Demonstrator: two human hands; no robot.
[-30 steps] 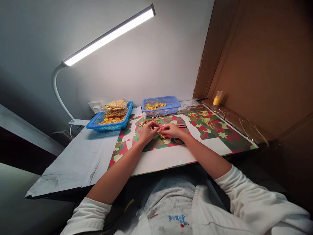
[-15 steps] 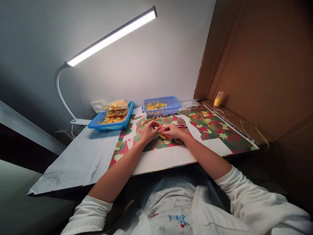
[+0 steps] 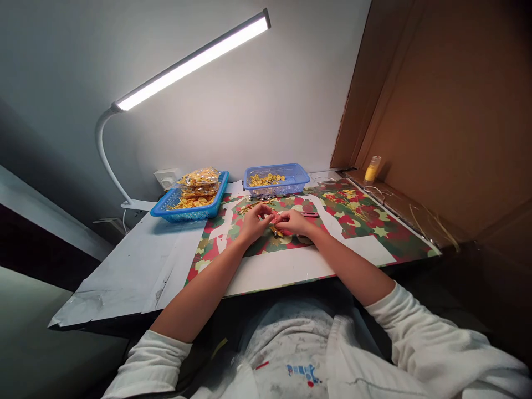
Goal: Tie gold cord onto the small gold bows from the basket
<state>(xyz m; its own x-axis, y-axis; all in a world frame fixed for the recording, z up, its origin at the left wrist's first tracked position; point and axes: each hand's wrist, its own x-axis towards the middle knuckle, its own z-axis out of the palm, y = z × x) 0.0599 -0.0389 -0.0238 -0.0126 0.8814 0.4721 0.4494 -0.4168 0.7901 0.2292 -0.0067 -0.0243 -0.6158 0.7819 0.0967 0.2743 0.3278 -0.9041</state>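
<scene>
Over the patterned mat, my left hand [image 3: 254, 224] and my right hand [image 3: 292, 221] meet with fingertips pinched close together. A small yellow ribbon bow [image 3: 275, 231] with a shiny silvery bit shows just beneath the fingertips, and both hands appear to grip it. Fingers hide the exact point of hold. Behind my left hand lie loose gold cords [image 3: 248, 208]. A pink-handled tool [image 3: 309, 214], perhaps small snips, rests beyond my right hand. Small silvery beads or bells sit in front of the blue-violet basket [image 3: 297, 187].
A blue basket [image 3: 210, 213] at the left holds yellow bows and a stuffed plastic bag [image 3: 199, 177]. Yellow bows lie in the blue-violet basket too. Loose bows with cords [image 3: 351, 199] are on the right. A lit lamp [image 3: 195, 61] hangs above; a jar [image 3: 372, 169] stands by the cardboard.
Both hands keep almost the same place and pinch over the bow. The view has shifted very slightly.
</scene>
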